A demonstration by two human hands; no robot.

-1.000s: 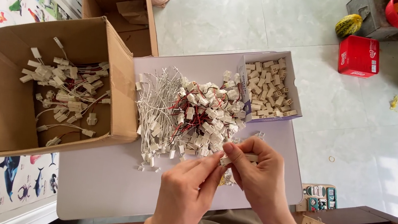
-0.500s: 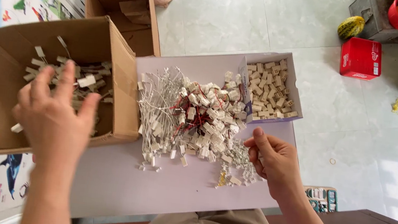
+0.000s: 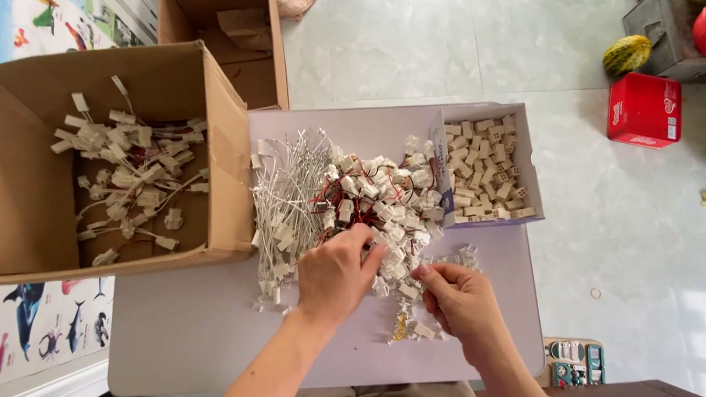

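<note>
Fingers of the left hand (image 3: pixel 335 273) dig into the connector pile (image 3: pixel 379 202).

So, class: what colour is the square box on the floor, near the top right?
Red, plain in the head view: the square box sits on the pale tiled floor.

A heap of small white plastic connectors with thin red wires (image 3: pixel 379 202) lies at the centre of the frame on a pale lilac board (image 3: pixel 202 333), the pieces jumbled at all angles. Just left of it sits a loose bundle of thin white wires (image 3: pixel 286 195), their strands running mostly up and down the frame and touching the heap's edge.
</note>
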